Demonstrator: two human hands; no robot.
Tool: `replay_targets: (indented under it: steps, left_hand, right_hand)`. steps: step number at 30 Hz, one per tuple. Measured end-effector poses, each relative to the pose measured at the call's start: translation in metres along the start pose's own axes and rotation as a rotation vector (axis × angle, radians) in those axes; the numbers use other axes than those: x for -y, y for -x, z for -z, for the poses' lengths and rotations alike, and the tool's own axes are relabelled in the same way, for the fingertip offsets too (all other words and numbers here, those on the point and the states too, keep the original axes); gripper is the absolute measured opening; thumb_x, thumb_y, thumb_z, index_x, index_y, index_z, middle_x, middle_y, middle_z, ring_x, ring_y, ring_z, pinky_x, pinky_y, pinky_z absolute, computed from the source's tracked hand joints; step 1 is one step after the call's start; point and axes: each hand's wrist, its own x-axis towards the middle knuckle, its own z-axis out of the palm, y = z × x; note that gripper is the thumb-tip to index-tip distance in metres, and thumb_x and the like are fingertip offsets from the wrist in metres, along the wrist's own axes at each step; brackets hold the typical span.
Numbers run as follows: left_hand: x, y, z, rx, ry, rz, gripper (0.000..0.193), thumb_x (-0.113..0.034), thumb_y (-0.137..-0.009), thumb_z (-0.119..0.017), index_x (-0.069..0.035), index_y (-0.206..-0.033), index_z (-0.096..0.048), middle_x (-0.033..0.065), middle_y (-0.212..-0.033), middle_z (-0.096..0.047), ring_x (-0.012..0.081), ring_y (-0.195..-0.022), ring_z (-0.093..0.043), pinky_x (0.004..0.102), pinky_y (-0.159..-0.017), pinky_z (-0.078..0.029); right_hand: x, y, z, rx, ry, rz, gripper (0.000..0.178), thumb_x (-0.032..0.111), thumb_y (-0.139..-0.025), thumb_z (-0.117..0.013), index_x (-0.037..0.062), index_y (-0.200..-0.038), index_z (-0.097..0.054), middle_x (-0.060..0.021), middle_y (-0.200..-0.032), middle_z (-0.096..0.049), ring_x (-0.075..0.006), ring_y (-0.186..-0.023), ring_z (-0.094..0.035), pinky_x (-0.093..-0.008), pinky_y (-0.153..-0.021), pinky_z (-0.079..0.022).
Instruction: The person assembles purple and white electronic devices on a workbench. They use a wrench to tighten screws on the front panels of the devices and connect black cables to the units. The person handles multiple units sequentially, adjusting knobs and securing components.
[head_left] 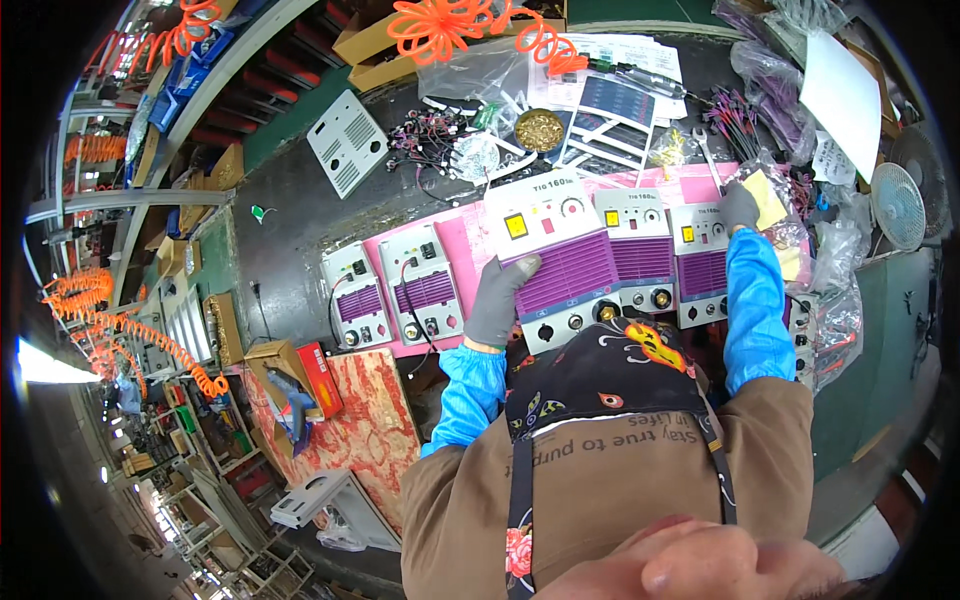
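Observation:
My left hand (497, 305), in a grey glove, is closed on the left edge of a front panel (565, 275), its thumb lying on the panel's face. This white and purple panel, with a yellow switch and a dial, is raised and tilted, partly covering a similar panel (643, 255) behind it. To the right stands another such panel (700, 262). My right hand (740, 207), also gloved, is curled at the lower end of an open-ended wrench (708, 158); its fingertips are mostly hidden. A yellow pad (766, 200) is just right of that hand.
Two more panels (420, 285) with cables lie at left on the pink sheet (460, 225). Beyond are a grey vented plate (347, 144), wire bundles (425, 140), a bowl of small brass-coloured parts (540, 130) and papers (630, 75). An orange coiled hose (435, 30) hangs overhead.

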Motion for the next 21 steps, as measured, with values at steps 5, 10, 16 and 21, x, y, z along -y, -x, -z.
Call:
replay_targets:
  steps: [5, 10, 16, 21]
  left_hand:
    - [-0.009, 0.003, -0.007, 0.04, 0.046, 0.045, 0.047, -0.019, -0.091, -0.064, 0.004, -0.131, -0.056, 0.0122, -0.119, -0.066, 0.0188, -0.104, -0.064, 0.0315, -0.095, -0.048]
    - [-0.001, 0.006, 0.002, 0.076, 0.025, 0.017, 0.041, -0.018, -0.092, -0.063, 0.003, -0.127, -0.06, 0.0107, -0.117, -0.068, 0.0168, -0.104, -0.064, 0.031, -0.094, -0.048]
    - [0.004, 0.01, 0.013, 0.063, 0.005, -0.005, 0.042, -0.019, -0.092, -0.064, 0.003, -0.129, -0.059, 0.0107, -0.117, -0.068, 0.0164, -0.103, -0.064, 0.0316, -0.093, -0.049]
    - [0.0, 0.004, 0.009, 0.11, -0.017, 0.025, 0.043, -0.019, -0.092, -0.064, 0.002, -0.129, -0.059, 0.0114, -0.116, -0.068, 0.0168, -0.101, -0.066, 0.032, -0.092, -0.051]
  right_hand:
    - [-0.005, -0.015, 0.007, 0.032, -0.011, 0.002, 0.035, 0.027, -0.081, -0.064, 0.0064, -0.108, -0.07, -0.0223, -0.107, -0.07, -0.0384, -0.104, -0.067, -0.0483, -0.088, -0.052]
    - [-0.006, -0.029, 0.003, 0.026, 0.007, 0.06, 0.036, 0.024, -0.083, -0.059, 0.0041, -0.111, -0.067, -0.0224, -0.106, -0.07, -0.0388, -0.102, -0.067, -0.0481, -0.087, -0.052]
    - [0.016, 0.052, 0.034, -0.02, -0.752, 0.238, 0.046, 0.014, -0.095, -0.053, 0.0144, -0.141, -0.05, -0.0145, -0.089, -0.069, -0.023, -0.079, -0.066, -0.0353, -0.076, -0.053]
    - [0.098, 0.201, 0.105, -0.117, -0.648, 0.904, 0.043, 0.022, -0.1, -0.056, 0.0233, -0.143, -0.052, -0.0157, -0.1, -0.067, -0.0267, -0.08, -0.068, -0.0361, -0.073, -0.053]
